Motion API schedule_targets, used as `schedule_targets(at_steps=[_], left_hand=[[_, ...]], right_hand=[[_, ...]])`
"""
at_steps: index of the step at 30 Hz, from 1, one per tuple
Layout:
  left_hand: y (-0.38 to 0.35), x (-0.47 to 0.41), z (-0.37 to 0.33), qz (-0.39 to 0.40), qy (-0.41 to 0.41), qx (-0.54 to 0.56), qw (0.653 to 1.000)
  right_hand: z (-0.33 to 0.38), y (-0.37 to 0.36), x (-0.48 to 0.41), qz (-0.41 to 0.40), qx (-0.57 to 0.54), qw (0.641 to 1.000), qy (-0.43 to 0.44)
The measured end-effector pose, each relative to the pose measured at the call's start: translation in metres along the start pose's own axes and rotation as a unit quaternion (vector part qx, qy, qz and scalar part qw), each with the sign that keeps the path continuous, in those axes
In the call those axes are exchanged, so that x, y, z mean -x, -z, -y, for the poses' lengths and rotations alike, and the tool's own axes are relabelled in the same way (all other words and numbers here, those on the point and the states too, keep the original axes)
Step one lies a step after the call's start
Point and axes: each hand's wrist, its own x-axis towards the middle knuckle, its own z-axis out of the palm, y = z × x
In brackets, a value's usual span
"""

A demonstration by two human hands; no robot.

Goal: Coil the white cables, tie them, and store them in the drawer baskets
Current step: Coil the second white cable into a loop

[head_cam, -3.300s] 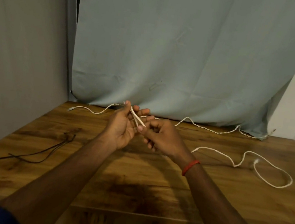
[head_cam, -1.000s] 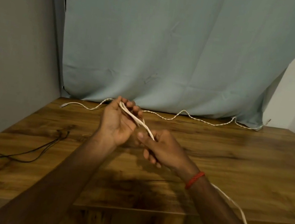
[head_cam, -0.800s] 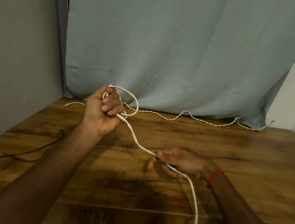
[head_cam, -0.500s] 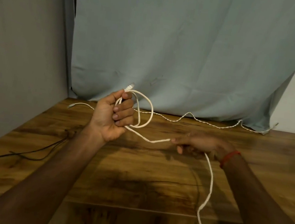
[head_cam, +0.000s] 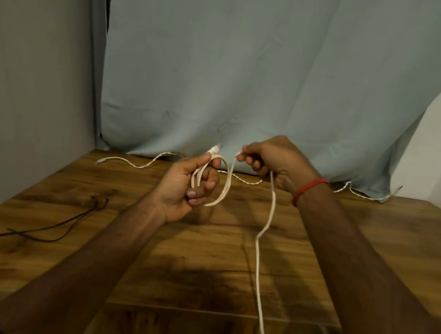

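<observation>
Head view. The left hand has its fingers curled round a few loops of the white cable, plug end standing above the thumb. The right hand, raised just right of it, pinches the same cable between thumb and forefinger. The free length drops from there, crosses the surface and runs off the near edge.

Judgement: coiling has begun and much cable is left to wind; no tie is on and nothing is stored. A second white cable lies untouched along the far edge below the curtain. Black ties lie near left. Drawer baskets cannot be made out.

There is open room on the right and near side; a wall closes the left.
</observation>
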Motion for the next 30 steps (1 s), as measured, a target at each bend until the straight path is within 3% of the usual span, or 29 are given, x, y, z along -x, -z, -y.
schedule_targets(at_steps=[4,8,13,16,20,30], left_hand=[[-0.011,-0.003,0.003,-0.049,-0.035,-0.064,0.996],[-0.012,-0.004,0.005,-0.096,-0.073,-0.111,0.986],[-0.022,-0.005,0.008,-0.16,-0.054,-0.156,0.973],[-0.03,-0.007,0.012,-0.182,-0.045,-0.114,0.976],[-0.041,-0.009,0.02,-0.198,-0.068,-0.12,0.97],[-0.037,-0.019,0.021,-0.198,-0.094,0.088,0.972]], right_hand=[[0.009,-0.025,0.012,0.033,0.009,0.999,0.043],[0.006,-0.033,0.015,0.036,0.129,0.982,0.135],[0.0,-0.037,0.019,-0.072,0.282,0.927,0.238],[-0.005,-0.042,0.019,-0.152,0.258,0.921,0.248],[-0.011,-0.048,0.027,-0.2,0.224,0.912,0.278],[-0.037,-0.053,0.051,-0.059,0.097,0.938,0.327]])
